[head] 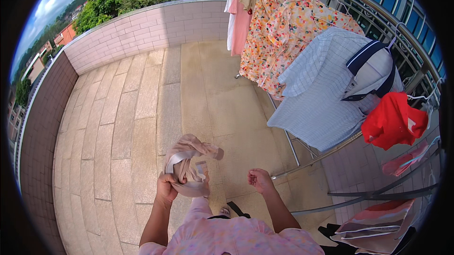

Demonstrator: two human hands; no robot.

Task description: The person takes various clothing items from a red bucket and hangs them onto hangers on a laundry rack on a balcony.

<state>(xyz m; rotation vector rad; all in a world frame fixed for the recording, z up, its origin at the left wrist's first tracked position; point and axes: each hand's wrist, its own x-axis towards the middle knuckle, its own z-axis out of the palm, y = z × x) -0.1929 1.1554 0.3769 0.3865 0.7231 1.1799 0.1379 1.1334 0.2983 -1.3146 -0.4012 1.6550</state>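
Note:
My left hand [167,187] is closed on a beige-pink cloth garment [191,188] with a pale inner band, which hangs in loops in front of my body. My right hand [259,179] is raised to the right of the garment, apart from it, with its fingers curled; whether something small is between them I cannot tell. Right of my right hand, a light blue checked shirt [319,88] with a dark collar hangs from a metal rail [390,17]. A floral blouse [291,31] hangs beyond it, and a bunched red garment [393,122] is at the nearer side.
White, pink and tan garments hang farther along the rail. A metal rack leg [291,148] stands on the tiled floor [120,141]. Low tiled walls [142,29] border the terrace. More cloth items [376,225] hang at the lower right, by dark curved bars [383,194].

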